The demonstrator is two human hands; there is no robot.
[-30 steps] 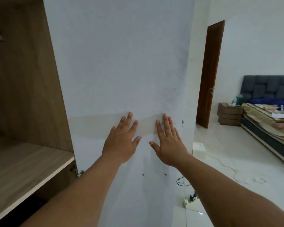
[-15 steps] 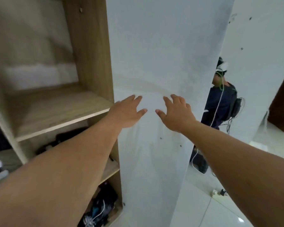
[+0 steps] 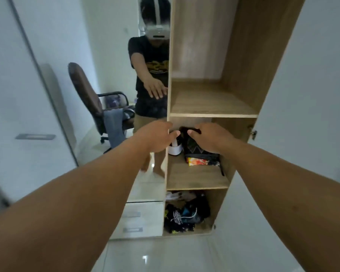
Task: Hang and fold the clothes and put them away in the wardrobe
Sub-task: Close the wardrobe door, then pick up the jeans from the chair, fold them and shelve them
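The wooden wardrobe [image 3: 241,55] stands open in front of me. Its upper shelf [image 3: 208,103] is bare. On the middle shelf lies a dark patterned folded cloth [image 3: 200,150] with a white object [image 3: 175,149] beside it. Dark clothes [image 3: 185,214] are heaped in the bottom compartment. My left hand [image 3: 157,136] and my right hand [image 3: 210,137] reach out side by side in front of the middle shelf, fingers pointing forward, holding nothing. Whether the right fingertips touch the cloth is hidden.
The white wardrobe door [image 3: 310,95] stands swung open on the right. A mirror panel [image 3: 114,55] on the left reflects me and a brown office chair [image 3: 82,89] with a grey garment [image 3: 114,124] draped over it. White drawers [image 3: 141,218] sit below the mirror.
Both palms lay flat on the white door; the door has swung to the right and my hands have left it. The view has turned onto the open shelves.
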